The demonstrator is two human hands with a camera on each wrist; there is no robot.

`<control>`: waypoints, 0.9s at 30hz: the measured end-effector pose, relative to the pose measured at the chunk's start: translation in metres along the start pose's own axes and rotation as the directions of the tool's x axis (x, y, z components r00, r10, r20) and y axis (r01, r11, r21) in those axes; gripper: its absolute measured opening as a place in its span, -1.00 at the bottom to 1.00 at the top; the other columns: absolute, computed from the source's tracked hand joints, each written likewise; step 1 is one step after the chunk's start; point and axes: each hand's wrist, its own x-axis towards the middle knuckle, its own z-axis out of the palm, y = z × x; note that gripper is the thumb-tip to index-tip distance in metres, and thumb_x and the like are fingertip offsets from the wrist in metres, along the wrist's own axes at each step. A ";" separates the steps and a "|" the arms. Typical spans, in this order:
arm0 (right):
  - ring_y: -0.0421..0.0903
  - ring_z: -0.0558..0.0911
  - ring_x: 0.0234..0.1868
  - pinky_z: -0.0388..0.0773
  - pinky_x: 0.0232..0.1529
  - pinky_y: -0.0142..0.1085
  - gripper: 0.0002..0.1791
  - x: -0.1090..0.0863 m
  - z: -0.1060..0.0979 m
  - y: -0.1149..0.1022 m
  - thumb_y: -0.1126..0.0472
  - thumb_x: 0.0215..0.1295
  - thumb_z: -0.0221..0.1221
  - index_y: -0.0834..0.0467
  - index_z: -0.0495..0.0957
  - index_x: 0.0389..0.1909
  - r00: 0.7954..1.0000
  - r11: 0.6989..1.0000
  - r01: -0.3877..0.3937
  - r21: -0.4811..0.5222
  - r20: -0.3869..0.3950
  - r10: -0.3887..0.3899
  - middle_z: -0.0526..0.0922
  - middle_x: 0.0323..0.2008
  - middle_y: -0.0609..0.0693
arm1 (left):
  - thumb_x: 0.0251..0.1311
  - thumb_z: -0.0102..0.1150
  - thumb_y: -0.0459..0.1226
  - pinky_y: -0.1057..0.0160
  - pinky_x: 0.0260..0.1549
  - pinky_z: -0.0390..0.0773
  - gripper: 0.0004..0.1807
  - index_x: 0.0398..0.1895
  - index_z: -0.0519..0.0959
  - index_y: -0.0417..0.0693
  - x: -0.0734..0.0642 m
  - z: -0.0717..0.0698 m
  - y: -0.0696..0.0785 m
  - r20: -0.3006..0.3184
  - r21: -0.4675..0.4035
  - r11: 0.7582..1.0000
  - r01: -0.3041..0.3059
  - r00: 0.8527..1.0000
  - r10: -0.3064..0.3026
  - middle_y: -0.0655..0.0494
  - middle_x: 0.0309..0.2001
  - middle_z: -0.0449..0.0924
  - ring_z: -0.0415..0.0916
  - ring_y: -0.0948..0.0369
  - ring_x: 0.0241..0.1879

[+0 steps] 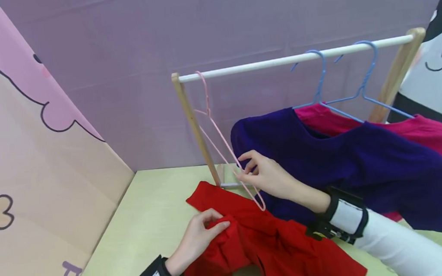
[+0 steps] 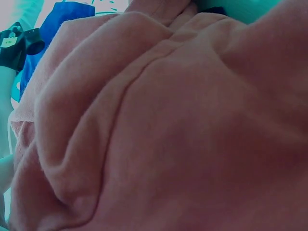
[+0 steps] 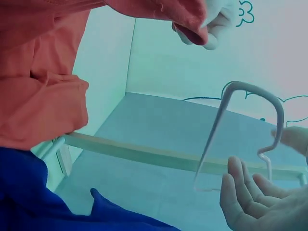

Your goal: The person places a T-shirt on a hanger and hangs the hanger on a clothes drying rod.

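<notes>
A red garment (image 1: 284, 245) lies rumpled on the table, and my left hand (image 1: 199, 235) pinches a fold of it between thumb and fingers. That fabric (image 2: 159, 134) fills most of the left wrist view. A pink hanger (image 1: 222, 138) hangs by its hook near the left end of the rack's rod. My right hand (image 1: 267, 175) is around its lower part, thumb to one side and fingers to the other. In the right wrist view, the thumb tip overlaps the hanger wire (image 3: 281, 113), and a gap shows between the thumb and the loosely bent fingers (image 3: 240, 187).
A rack with a white rod (image 1: 262, 64) and wooden posts stands on the pale table (image 1: 148, 204). To the right, a dark purple shirt (image 1: 344, 167) and a pink shirt (image 1: 427, 134) hang from blue hangers (image 1: 368, 74). Printed panels flank the purple backdrop.
</notes>
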 end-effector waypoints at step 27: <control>-0.10 0.41 -0.60 0.36 -0.59 -0.38 -0.87 0.015 -0.019 0.013 0.40 0.11 0.03 0.26 0.52 -0.34 0.915 0.999 0.022 0.026 -0.404 -0.010 0.54 -0.53 0.15 | 0.02 0.14 -0.39 0.12 -0.33 0.48 -0.94 -0.40 0.52 -0.12 -0.012 -0.009 0.038 -0.040 -0.034 0.999 0.032 0.999 -0.033 0.04 -0.44 0.57 0.44 0.22 -0.43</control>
